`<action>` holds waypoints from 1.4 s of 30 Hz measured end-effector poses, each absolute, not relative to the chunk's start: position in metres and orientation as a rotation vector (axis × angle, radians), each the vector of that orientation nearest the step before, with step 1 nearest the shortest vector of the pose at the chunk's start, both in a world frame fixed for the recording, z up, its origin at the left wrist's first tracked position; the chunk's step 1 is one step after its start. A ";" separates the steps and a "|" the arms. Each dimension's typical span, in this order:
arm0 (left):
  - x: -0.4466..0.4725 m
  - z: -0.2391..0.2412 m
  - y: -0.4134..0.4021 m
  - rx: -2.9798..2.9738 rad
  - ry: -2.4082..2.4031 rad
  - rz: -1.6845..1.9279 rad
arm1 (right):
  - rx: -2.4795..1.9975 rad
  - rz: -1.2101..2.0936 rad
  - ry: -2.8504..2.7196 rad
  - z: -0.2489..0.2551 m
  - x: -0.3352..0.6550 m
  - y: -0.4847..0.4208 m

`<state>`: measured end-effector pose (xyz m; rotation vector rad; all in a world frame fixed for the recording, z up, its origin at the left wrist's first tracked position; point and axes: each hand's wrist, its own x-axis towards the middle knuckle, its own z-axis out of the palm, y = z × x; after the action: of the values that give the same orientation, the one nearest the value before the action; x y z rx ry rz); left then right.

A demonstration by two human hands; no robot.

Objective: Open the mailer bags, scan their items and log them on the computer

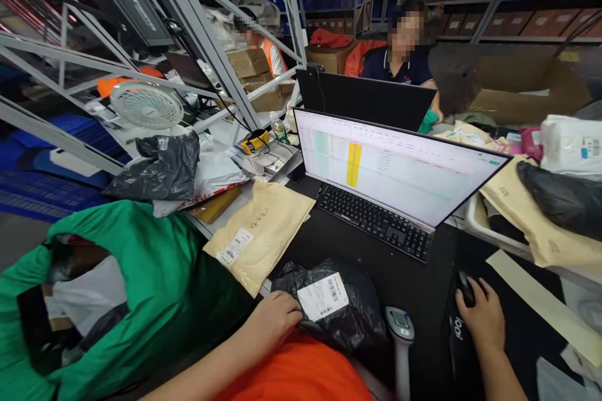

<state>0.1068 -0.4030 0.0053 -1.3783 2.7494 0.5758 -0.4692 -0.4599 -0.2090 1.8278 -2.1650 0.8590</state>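
My left hand [276,321] lies at the near left edge of a black plastic parcel [362,310], its fingers bent and closed against the wrapping. A white shipping label [322,296] with barcodes faces up on that parcel. On the right, my right hand [486,316] is wrapped over a black computer mouse [465,289] on a dark mouse mat [515,310]. A handheld barcode scanner [401,332] stands between the parcel and the mat. Beyond the parcel lies a beige padded mailer [263,225] with a handwritten number and a label.
A lit monitor [395,169] stands behind a black keyboard [376,219]. At left, a green sack [155,250] gapes with parcels inside. More mailers [522,207] fill a white bin at right. A person [399,62] sits behind the monitors; another is farther left.
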 end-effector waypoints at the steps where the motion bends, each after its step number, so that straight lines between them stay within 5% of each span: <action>1: 0.103 0.004 -0.404 -1.441 2.792 0.560 | 1.831 0.845 -2.158 -0.210 -0.470 -0.460; 4: 0.093 0.012 -0.412 -1.699 2.887 0.733 | 1.847 0.810 -2.148 -0.210 -0.470 -0.459; 7: 0.089 0.028 -0.422 -2.008 2.777 1.302 | 1.858 0.793 -2.147 -0.209 -0.470 -0.458; 11: 0.091 0.031 -0.437 -2.577 1.927 2.205 | 1.854 0.776 -2.163 -0.206 -0.468 -0.458; 14: 0.103 0.012 -0.450 -2.802 1.292 2.513 | 1.854 0.780 -2.206 -0.206 -0.467 -0.458; 17: 0.121 -0.012 -0.464 -2.934 1.264 2.148 | 1.846 0.795 -2.282 -0.205 -0.467 -0.459; 22: 0.139 -0.033 -0.473 -2.891 2.051 0.455 | 1.758 0.953 -2.381 -0.184 -0.456 -0.449; 24: 0.135 -0.041 -0.469 -2.576 2.293 0.219 | 1.644 1.025 -2.389 -0.170 -0.445 -0.431; 33: 0.112 -0.126 -0.463 -2.062 2.442 0.587 | 1.407 1.201 -2.471 -0.107 -0.309 -0.332; 38: 0.118 -0.111 -0.465 -2.198 2.676 0.768 | 2.288 1.334 -2.269 -0.060 -0.198 -0.380; 42: 0.122 -0.082 -0.455 -2.065 2.915 0.964 | 3.009 0.906 -1.858 -0.051 -0.131 -0.443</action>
<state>0.1224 -0.4555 -0.0822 -2.0646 2.9154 0.9636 -0.1314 -0.4431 -0.0513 3.0090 -1.8579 0.9061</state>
